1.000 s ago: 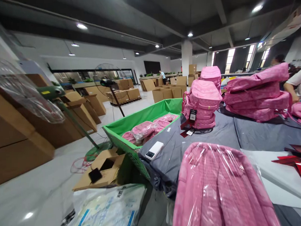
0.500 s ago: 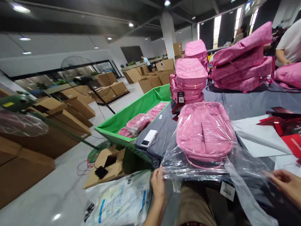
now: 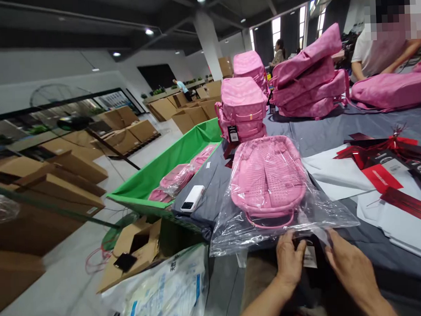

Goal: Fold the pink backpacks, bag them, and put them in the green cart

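A pink backpack [image 3: 268,179] lies flat inside a clear plastic bag [image 3: 233,228] on the grey-covered table [image 3: 334,130]. My left hand [image 3: 289,259] and my right hand [image 3: 347,261] sit close together at the bag's open near edge, fingers bent and pinching the plastic. A white barcode label [image 3: 309,257] shows between the two hands. An upright pink backpack [image 3: 241,108] with a black hang tag stands just behind the bagged one.
A white phone [image 3: 193,198] lies at the table's left edge. A green bin [image 3: 156,178] holds bagged pink backpacks. Stacked pink backpacks [image 3: 307,76] and another person [image 3: 382,46] are at the far right. Red tags [image 3: 382,177] lie on white sheets. Cardboard boxes [image 3: 131,248] sit on the floor.
The camera has tilted down and right. The bagged backpack was laid flat on the table, and my hands moved together from the bag's outer corners to its near middle edge.
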Demonstrator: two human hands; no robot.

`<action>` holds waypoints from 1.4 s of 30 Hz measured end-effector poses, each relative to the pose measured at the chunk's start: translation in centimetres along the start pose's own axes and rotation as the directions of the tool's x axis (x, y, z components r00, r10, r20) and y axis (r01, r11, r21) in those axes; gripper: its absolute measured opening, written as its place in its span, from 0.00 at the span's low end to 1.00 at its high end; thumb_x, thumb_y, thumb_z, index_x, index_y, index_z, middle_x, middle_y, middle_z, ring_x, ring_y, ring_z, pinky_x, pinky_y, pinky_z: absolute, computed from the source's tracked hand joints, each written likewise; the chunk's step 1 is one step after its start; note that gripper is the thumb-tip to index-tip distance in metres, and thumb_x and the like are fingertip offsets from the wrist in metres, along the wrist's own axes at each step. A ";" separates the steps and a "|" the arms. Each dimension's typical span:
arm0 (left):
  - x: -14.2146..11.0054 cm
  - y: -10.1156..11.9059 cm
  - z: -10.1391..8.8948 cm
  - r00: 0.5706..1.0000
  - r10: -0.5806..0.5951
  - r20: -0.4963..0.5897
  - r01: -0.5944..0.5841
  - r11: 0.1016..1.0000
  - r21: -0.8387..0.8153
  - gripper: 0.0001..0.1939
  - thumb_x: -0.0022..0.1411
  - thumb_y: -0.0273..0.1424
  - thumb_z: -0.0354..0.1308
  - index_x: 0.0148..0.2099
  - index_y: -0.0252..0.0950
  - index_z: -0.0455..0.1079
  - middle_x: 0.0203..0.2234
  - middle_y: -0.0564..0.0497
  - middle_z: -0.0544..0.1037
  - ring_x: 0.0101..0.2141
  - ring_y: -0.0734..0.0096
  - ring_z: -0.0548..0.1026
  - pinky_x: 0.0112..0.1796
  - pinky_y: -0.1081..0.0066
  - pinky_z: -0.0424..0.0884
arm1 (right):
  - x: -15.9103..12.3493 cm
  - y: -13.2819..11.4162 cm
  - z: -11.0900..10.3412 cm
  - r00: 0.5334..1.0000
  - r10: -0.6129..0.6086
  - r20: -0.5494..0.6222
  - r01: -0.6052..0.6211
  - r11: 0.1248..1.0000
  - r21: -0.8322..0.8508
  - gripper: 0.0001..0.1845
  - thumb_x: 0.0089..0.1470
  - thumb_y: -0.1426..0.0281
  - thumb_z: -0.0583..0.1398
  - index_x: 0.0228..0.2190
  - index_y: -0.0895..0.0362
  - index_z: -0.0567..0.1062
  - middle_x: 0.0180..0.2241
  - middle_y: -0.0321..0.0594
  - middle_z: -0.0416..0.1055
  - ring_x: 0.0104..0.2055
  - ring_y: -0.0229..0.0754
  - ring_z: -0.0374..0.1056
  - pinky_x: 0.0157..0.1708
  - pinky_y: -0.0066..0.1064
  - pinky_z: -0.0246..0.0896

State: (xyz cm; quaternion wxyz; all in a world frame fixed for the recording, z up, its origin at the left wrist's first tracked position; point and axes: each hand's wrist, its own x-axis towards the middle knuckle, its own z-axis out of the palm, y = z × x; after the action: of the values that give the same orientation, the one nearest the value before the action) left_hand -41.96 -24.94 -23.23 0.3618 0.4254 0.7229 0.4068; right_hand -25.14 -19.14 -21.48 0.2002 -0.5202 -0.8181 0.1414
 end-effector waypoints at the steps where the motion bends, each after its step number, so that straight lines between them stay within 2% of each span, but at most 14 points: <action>1: 0.1 0.4 -0.6 0.997 -0.080 -0.005 0.079 0.992 -0.094 0.18 0.57 0.42 0.65 0.45 0.35 0.77 0.33 0.44 0.79 0.37 0.56 0.74 0.45 0.57 0.71 | 0.2 1.0 -0.4 0.997 0.040 0.073 -0.046 0.996 0.076 0.22 0.60 0.64 0.47 0.49 0.53 0.73 0.35 0.47 0.81 0.30 0.52 0.77 0.28 0.38 0.68; 4: 0.0 2.2 -2.5 0.950 -0.290 0.118 0.309 0.807 -0.503 0.23 0.41 0.47 0.76 0.29 0.35 0.73 0.22 0.52 0.74 0.27 0.69 0.71 0.33 0.68 0.69 | 1.0 2.6 -1.8 0.956 0.032 0.292 -0.152 0.905 0.398 0.18 0.55 0.59 0.52 0.42 0.50 0.77 0.32 0.42 0.81 0.33 0.52 0.78 0.31 0.37 0.71; 7: -0.2 4.1 -3.4 0.903 -0.347 0.255 0.415 0.546 -0.727 0.30 0.30 0.44 0.81 0.32 0.34 0.74 0.26 0.50 0.78 0.28 0.69 0.74 0.34 0.70 0.70 | 1.5 1.5 -2.8 0.891 -0.100 0.442 -0.262 0.684 0.681 0.21 0.55 0.51 0.58 0.39 0.53 0.79 0.39 0.46 0.82 0.40 0.53 0.78 0.42 0.39 0.73; 13: -0.6 4.4 -1.7 0.909 -0.290 0.298 0.413 0.535 -0.738 0.30 0.36 0.44 0.80 0.40 0.33 0.79 0.32 0.46 0.82 0.30 0.66 0.77 0.37 0.66 0.73 | -0.5 -0.7 -2.5 0.780 -0.150 0.608 -0.533 0.350 0.770 0.36 0.52 0.40 0.61 0.47 0.56 0.80 0.46 0.50 0.80 0.49 0.56 0.75 0.55 0.47 0.69; 20: -0.8 2.0 -0.5 0.981 -0.143 0.132 0.185 0.894 -0.409 0.28 0.48 0.53 0.71 0.40 0.32 0.82 0.33 0.43 0.83 0.34 0.60 0.77 0.42 0.65 0.72 | -2.1 1.0 -1.0 0.796 0.049 0.604 -0.556 0.456 0.695 0.40 0.50 0.34 0.56 0.40 0.56 0.82 0.42 0.48 0.81 0.47 0.58 0.76 0.49 0.42 0.72; 23: -2.6 1.2 -0.8 0.957 -0.080 0.280 0.130 0.977 -0.166 0.25 0.61 0.53 0.60 0.40 0.35 0.83 0.30 0.46 0.83 0.32 0.60 0.77 0.38 0.67 0.71 | -2.6 2.0 0.2 0.842 0.080 0.533 -0.460 0.624 0.632 0.36 0.45 0.36 0.60 0.34 0.55 0.82 0.34 0.44 0.81 0.38 0.55 0.77 0.40 0.36 0.74; 27: -3.6 1.6 -3.0 0.920 -0.049 0.389 -0.056 0.966 0.253 0.23 0.69 0.44 0.55 0.59 0.39 0.75 0.35 0.44 0.84 0.35 0.54 0.81 0.39 0.63 0.73 | -3.9 3.8 1.2 0.902 0.204 0.381 -0.389 0.766 0.512 0.31 0.48 0.37 0.57 0.29 0.52 0.79 0.25 0.38 0.78 0.27 0.48 0.76 0.27 0.30 0.68; 29: -2.2 2.9 -3.9 0.908 0.171 0.382 -0.334 0.845 0.417 0.25 0.69 0.38 0.57 0.65 0.38 0.68 0.48 0.38 0.82 0.48 0.48 0.79 0.49 0.58 0.72 | -4.8 4.4 1.3 0.915 0.227 0.333 -0.372 0.796 0.478 0.28 0.51 0.39 0.56 0.31 0.50 0.78 0.21 0.36 0.75 0.24 0.48 0.75 0.24 0.29 0.65; 30: -1.1 3.7 -4.0 0.835 0.324 0.444 -0.516 0.742 0.429 0.25 0.69 0.35 0.57 0.66 0.39 0.67 0.55 0.38 0.78 0.55 0.48 0.75 0.55 0.56 0.69 | -5.2 4.5 1.3 0.924 0.233 0.304 -0.357 0.810 0.466 0.26 0.53 0.41 0.55 0.34 0.49 0.78 0.19 0.35 0.74 0.24 0.49 0.76 0.23 0.29 0.65; 32: 1.7 5.7 -3.2 0.552 0.548 0.629 -0.823 0.478 0.307 0.19 0.71 0.30 0.55 0.62 0.44 0.71 0.59 0.42 0.75 0.64 0.52 0.66 0.62 0.55 0.60 | -6.2 4.4 1.3 0.946 0.227 0.231 -0.309 0.845 0.436 0.23 0.56 0.46 0.54 0.39 0.48 0.78 0.18 0.35 0.72 0.25 0.52 0.77 0.22 0.30 0.64; 34: 4.4 7.5 -1.5 0.240 0.594 0.767 -0.966 0.228 0.125 0.13 0.71 0.27 0.54 0.48 0.44 0.78 0.47 0.45 0.82 0.58 0.57 0.71 0.59 0.59 0.62 | -7.2 3.9 1.3 0.964 0.206 0.167 -0.257 0.878 0.404 0.22 0.58 0.51 0.53 0.44 0.48 0.78 0.20 0.36 0.75 0.27 0.55 0.78 0.21 0.32 0.64; 36: 6.3 8.8 0.4 0.023 0.541 0.841 -0.999 0.050 -0.005 0.11 0.68 0.25 0.58 0.35 0.41 0.78 0.31 0.47 0.81 0.45 0.59 0.76 0.48 0.62 0.67 | -8.2 3.4 1.3 0.970 0.202 0.138 -0.242 0.879 0.410 0.22 0.57 0.53 0.55 0.46 0.48 0.78 0.26 0.39 0.80 0.31 0.55 0.79 0.22 0.32 0.66; 39: 7.0 9.1 2.1 -0.132 0.457 0.880 -0.990 -0.097 -0.098 0.10 0.65 0.26 0.62 0.29 0.38 0.75 0.26 0.47 0.78 0.36 0.60 0.76 0.37 0.64 0.66 | -10.0 2.9 1.9 0.947 0.280 0.154 -0.319 0.808 0.495 0.22 0.54 0.54 0.59 0.46 0.49 0.79 0.33 0.40 0.82 0.33 0.52 0.80 0.27 0.31 0.71; 42: 6.3 8.1 1.5 -0.076 0.416 0.906 -0.991 -0.130 -0.023 0.08 0.66 0.29 0.62 0.32 0.37 0.75 0.25 0.49 0.77 0.28 0.65 0.75 0.29 0.67 0.64 | -12.3 3.1 3.1 0.931 0.304 0.204 -0.365 0.747 0.556 0.21 0.53 0.51 0.58 0.39 0.50 0.83 0.31 0.40 0.82 0.31 0.50 0.79 0.27 0.30 0.73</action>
State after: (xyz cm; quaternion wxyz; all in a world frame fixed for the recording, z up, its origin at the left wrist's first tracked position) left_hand -40.45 -16.29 -17.71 0.0327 0.9868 0.1581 0.0138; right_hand -19.45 -29.09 -27.83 0.2806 -0.5634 -0.6367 0.4455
